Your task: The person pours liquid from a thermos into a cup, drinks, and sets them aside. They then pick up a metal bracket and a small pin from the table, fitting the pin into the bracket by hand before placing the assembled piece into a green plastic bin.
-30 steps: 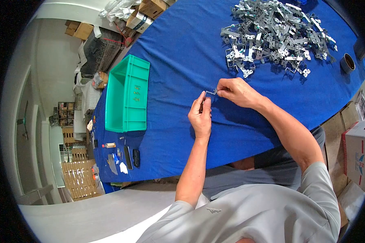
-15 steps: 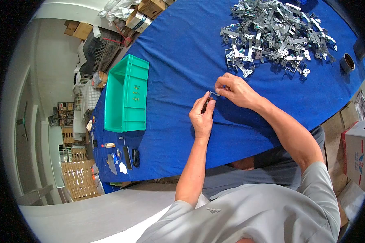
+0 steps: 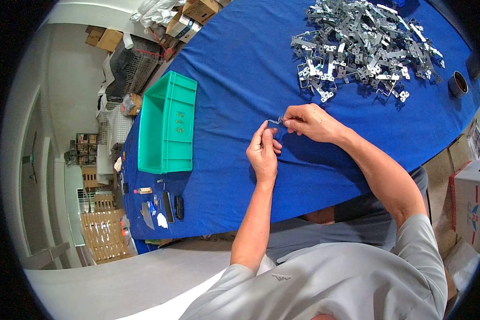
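A small metal piece (image 3: 274, 121) shows between my two hands above the blue cloth. My right hand (image 3: 308, 122) pinches its right end between thumb and fingers. My left hand (image 3: 263, 151) is just below and to the left, its index fingertip at the left end of the piece and its other fingers curled. Whatever lies inside the left fingers is hidden. Beyond my hands, a large heap of metal brackets (image 3: 365, 50) lies on the blue cloth (image 3: 234, 64).
A green crate (image 3: 184, 128) stands on its side to the left. Near it lie a small bottle (image 3: 143, 190), a black phone-like object (image 3: 168, 207) and a black holder (image 3: 179, 207). A round dark cup (image 3: 457, 84) sits at the far right.
More of the metal piece shows between my hands. My left hand has shifted slightly left and its fingers have changed position, while my right hand has turned a little.
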